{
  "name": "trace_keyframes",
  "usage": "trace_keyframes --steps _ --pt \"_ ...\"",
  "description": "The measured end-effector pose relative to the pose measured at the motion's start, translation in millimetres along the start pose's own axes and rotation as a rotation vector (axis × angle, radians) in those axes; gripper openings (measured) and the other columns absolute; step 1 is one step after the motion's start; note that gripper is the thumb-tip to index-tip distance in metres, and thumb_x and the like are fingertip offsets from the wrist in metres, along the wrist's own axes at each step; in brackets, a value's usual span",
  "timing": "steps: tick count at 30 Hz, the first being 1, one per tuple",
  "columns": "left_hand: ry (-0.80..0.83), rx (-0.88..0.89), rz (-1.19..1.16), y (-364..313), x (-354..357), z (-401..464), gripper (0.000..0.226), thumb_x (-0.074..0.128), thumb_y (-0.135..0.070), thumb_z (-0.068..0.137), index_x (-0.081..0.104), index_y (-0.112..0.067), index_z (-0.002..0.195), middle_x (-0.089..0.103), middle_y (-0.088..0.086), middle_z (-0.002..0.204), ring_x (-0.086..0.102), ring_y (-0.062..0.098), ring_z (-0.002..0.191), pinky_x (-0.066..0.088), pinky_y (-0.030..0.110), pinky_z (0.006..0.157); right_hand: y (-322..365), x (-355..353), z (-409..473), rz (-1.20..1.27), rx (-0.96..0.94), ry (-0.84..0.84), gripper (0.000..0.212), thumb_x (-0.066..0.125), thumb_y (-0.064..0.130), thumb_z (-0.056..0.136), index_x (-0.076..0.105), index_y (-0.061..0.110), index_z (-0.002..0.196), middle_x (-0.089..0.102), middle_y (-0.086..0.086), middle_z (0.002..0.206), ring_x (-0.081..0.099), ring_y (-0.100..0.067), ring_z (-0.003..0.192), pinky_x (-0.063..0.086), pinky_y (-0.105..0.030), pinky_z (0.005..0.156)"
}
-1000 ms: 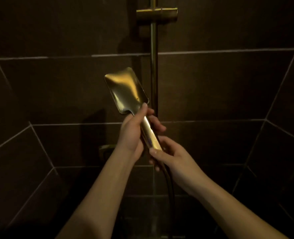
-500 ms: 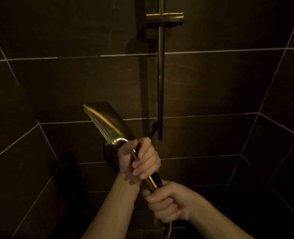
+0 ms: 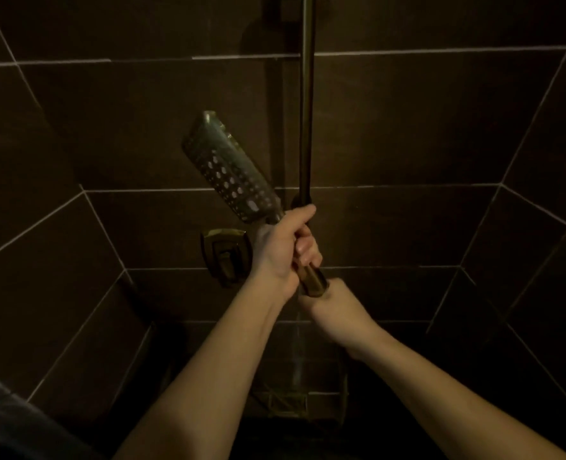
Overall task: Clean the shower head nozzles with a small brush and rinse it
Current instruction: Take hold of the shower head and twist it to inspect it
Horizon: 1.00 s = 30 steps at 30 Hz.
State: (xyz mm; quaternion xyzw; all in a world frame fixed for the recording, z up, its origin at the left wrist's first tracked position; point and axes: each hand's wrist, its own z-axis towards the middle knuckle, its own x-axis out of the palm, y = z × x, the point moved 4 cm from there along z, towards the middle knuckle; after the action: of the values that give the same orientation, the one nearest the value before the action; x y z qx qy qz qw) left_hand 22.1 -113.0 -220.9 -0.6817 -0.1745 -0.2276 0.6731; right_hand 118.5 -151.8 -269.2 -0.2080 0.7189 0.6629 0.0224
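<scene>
Dark tiled wall [image 3: 407,127] behind. Shower head [image 3: 231,174] now turned nozzle-face toward camera, left of rail [image 3: 306,104]. Left hand [image 3: 281,250] grips handle; right hand [image 3: 338,310] clenched at handle base.

A dark tiled shower wall [image 3: 407,127] with pale grout lines carries the fittings. A vertical metal rail [image 3: 306,111] runs down its centre from the top edge. Below and to the left of the rail's lower end, a brass-coloured control plate [image 3: 223,254] with a handle sits flat against the tiles. Near the bottom edge, a wire basket [image 3: 294,403] sits in shadow, its contents unclear.
</scene>
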Motion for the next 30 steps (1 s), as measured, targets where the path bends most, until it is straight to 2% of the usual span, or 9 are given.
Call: trace_keyframes --steps 2,4,10,12,16,19,22,27,30 --pt "-0.141 0.026 0.041 3 4 -5 0.036 0.078 -0.028 0.085 0.054 -0.015 0.061 0.042 -0.003 0.047 0.039 0.011 0.039 0.038 0.027 0.045 -2 -4 1 -0.021 -0.016 -0.002 0.015 0.059 0.014 0.088 0.061 0.017 0.074 0.052 0.0 0.06 0.049 -0.012 0.051 0.041 -0.03 0.054" --pt "-0.092 0.033 0.055 2 7 -6 0.038 0.077 -0.032 0.086 0.053 -0.017 0.06 0.042 -0.003 0.048 0.04 0.011 0.041 0.04 0.026 0.047 -2 -8 -2 -0.001 -0.027 0.028 0.016 0.059 0.011 0.088 0.058 0.017 0.073 0.05 0.0 0.058 0.047 -0.013 0.049 0.04 -0.03 0.052" --pt "0.571 -0.161 -0.349 -4 14 -10 0.047 0.058 -0.023 0.093 0.048 -0.014 0.048 0.037 -0.003 0.037 0.03 0.01 0.032 0.031 0.023 0.04 -1 1 -22 0.456 0.176 0.537 0.033 0.059 0.006 0.091 0.053 0.022 0.063 0.034 0.002 0.05 0.03 -0.008 0.035 0.015 -0.023 0.038" --pt "0.457 -0.159 -0.31 1 13 -7 0.049 0.056 -0.02 0.093 0.043 -0.016 0.046 0.029 -0.005 0.037 0.022 0.01 0.032 0.021 0.023 0.037 -2 0 -23 0.449 0.2 0.535 0.028 0.059 0.007 0.091 0.054 0.021 0.067 0.037 0.004 0.05 0.032 -0.007 0.035 0.019 -0.02 0.036" --pt "-0.16 -0.048 -0.127 9 12 -14 0.047 0.058 -0.021 0.095 0.041 -0.02 0.051 0.029 -0.006 0.044 0.024 0.01 0.038 0.023 0.024 0.04 -3 -13 -11 -0.09 0.05 0.067 0.016 0.06 0.01 0.089 0.061 0.019 0.076 0.059 0.005 0.059 0.056 -0.008 0.048 0.042 -0.023 0.048" --pt "-0.364 0.022 -0.142 13 12 -18 0.033 0.061 -0.02 0.095 0.052 -0.022 0.064 0.036 -0.007 0.051 0.031 0.008 0.042 0.028 0.026 0.047 -3 -12 -7 -0.203 -0.003 -0.058 0.013 0.061 0.013 0.09 0.065 0.021 0.08 0.068 0.003 0.071 0.065 -0.007 0.058 0.05 -0.022 0.056" --pt "-0.144 0.05 -0.087 6 11 -14 0.03 0.066 -0.016 0.09 0.051 -0.022 0.065 0.038 -0.006 0.053 0.035 0.008 0.044 0.031 0.024 0.047 5 -17 -8 -0.055 -0.06 0.133 0.015 0.059 0.011 0.088 0.063 0.015 0.075 0.058 0.0 0.063 0.056 -0.015 0.053 0.047 -0.029 0.054" --pt "0.639 -0.063 -0.339 -10 19 -15 0.025 0.07 -0.02 0.089 0.057 -0.011 0.07 0.054 -0.003 0.048 0.045 0.009 0.037 0.038 0.023 0.044 15 -11 -22 0.242 0.002 0.537 0.026 0.058 0.011 0.091 0.052 0.024 0.069 0.036 0.003 0.055 0.03 -0.011 0.042 0.019 -0.026 0.041" --pt "0.407 -0.031 -0.199 -9 26 -16 0.041 0.069 -0.03 0.09 0.052 -0.016 0.056 0.042 -0.006 0.042 0.033 0.009 0.034 0.03 0.023 0.04 16 -12 -18 0.168 -0.039 0.356 0.03 0.057 0.008 0.09 0.05 0.023 0.065 0.04 0.004 0.051 0.036 -0.01 0.04 0.025 -0.026 0.041"
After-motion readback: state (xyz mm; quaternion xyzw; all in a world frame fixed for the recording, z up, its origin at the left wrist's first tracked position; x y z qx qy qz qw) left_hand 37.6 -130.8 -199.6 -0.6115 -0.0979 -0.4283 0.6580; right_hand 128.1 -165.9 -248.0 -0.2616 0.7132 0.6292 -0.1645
